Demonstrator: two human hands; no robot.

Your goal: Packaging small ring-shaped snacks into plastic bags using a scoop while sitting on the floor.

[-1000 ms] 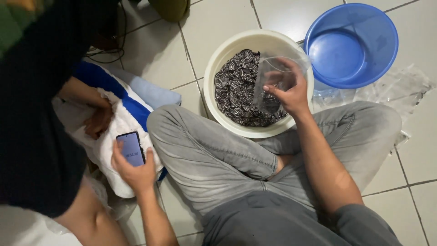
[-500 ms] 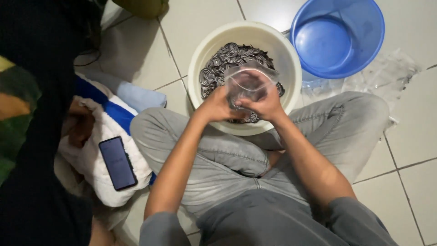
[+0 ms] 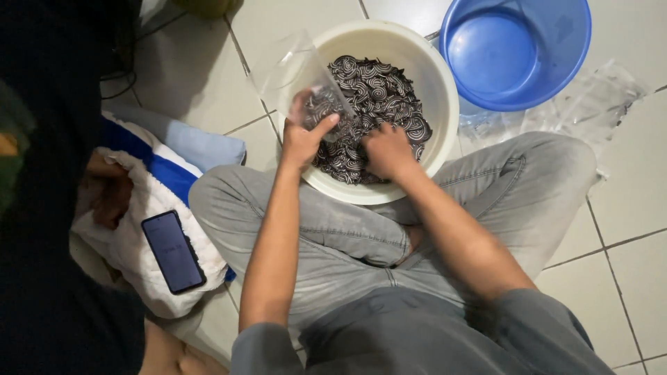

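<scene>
A white basin (image 3: 438,83) stands on the tiled floor in front of my crossed legs, filled with several dark snacks with white swirls (image 3: 379,90). My left hand (image 3: 306,135) grips a clear plastic bag (image 3: 295,69) at the basin's left rim, holding it up over the edge. My right hand (image 3: 385,149) reaches down into the snacks at the near side of the basin, fingers buried among them; whether it holds any is hidden.
A blue bucket (image 3: 517,52) stands right behind the basin, with several clear plastic bags (image 3: 590,101) on the floor beside it. At left, a dark phone (image 3: 174,251) lies on a white and blue cloth (image 3: 149,201). Another person in dark clothing (image 3: 48,173) sits at far left.
My left hand set the phone on the cloth and took the clear bag. My right hand let go of the bag and went down into the snacks. The view shifted slightly.
</scene>
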